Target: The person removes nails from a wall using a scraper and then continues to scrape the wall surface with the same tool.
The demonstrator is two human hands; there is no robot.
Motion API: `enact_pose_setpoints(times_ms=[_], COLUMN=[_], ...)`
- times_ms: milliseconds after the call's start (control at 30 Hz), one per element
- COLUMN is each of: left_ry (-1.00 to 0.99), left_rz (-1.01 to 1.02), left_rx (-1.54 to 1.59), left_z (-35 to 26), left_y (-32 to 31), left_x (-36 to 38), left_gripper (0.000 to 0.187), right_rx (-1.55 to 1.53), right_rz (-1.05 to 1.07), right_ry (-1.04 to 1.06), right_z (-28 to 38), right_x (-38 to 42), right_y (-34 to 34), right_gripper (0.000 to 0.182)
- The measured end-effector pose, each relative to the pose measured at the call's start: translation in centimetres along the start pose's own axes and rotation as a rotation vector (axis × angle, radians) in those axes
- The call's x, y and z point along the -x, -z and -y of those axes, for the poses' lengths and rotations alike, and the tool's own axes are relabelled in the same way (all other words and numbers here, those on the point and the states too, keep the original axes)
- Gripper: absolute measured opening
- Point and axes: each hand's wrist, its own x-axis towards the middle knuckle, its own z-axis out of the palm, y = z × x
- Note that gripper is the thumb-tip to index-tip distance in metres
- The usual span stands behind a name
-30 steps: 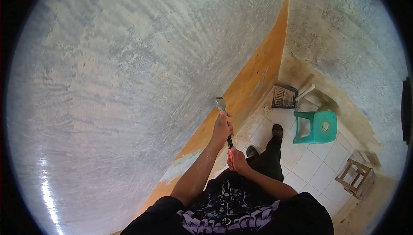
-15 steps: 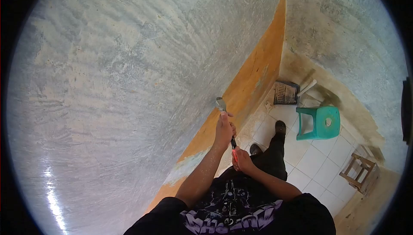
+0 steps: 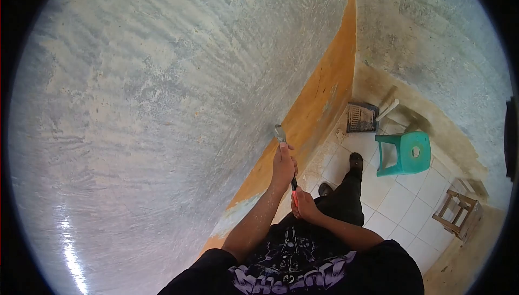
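A scraper (image 3: pixel 280 134) with a metal head and a long black and red handle points up and away from my body. Its head overlaps the lower edge of the grey, scuffed wall (image 3: pixel 146 100), beside the orange band (image 3: pixel 319 89) that runs along the wall's bottom. My left hand (image 3: pixel 283 166) is wrapped round the scraper just below the head. Lower down, my right hand (image 3: pixel 307 207) grips the red end of the handle. Both hands are closed.
To the right stands a green plastic stool (image 3: pixel 415 153). Behind it, a black dustpan-like tray (image 3: pixel 361 118) with a pale handle lies near the corner. A small wooden stool (image 3: pixel 455 215) stands by the right wall. White tiles (image 3: pixel 397 200) cover the floor around my feet.
The scraper's head and both hands have shifted very slightly downward in view, the grip unchanged. The view has turned a little, so the stools appear slightly further right.
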Motion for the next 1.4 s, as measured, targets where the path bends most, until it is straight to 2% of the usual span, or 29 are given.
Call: enact_pose_setpoints(times_ms=[467,567,833,933,1033,1133,1233,1400], left_ry=[0.025,0.033,0.034,0.048,0.054,0.049,0.003,0.014], left_rz=[0.041,0.022,0.089,0.055,0.045,0.091,0.041,0.015], left_rx=[0.049,0.040,0.036,0.046,0.056,0.028,0.018,0.014], left_z=[-1.3,-0.8,-2.2,-1.7,-1.8,-2.4,-2.3,-1.9], left_y=[-0.5,-0.1,-1.1,-0.8,-0.8,-1.7,-2.6,-2.0], left_x=[-0.2,0.4,-0.9,-0.4,-0.4,-1.7,-1.8,-1.4], left_gripper=[0.061,0.062,0.061,0.062,0.056,0.060,0.059,0.048], right_rx=[0.024,0.002,-0.062,-0.053,-0.058,-0.030,-0.020,-0.037], right_rz=[-0.044,0.020,-0.012,-0.020,-0.026,-0.013,-0.019,-0.007], right_ry=[0.026,-0.010,-0.060,-0.038,-0.031,-0.028,-0.042,-0.030], right_z=[1.2,0.8,2.3,2.1,2.4,3.4,3.8,3.5], right_x=[0.0,0.8,-0.2,0.4,0.4,-0.5,-0.3,0.0], right_y=[0.2,0.1,0.7,0.2,0.3,1.3,1.9,1.3], right_gripper=[0.052,0.054,0.053,0.053,0.053,0.054,0.055,0.055])
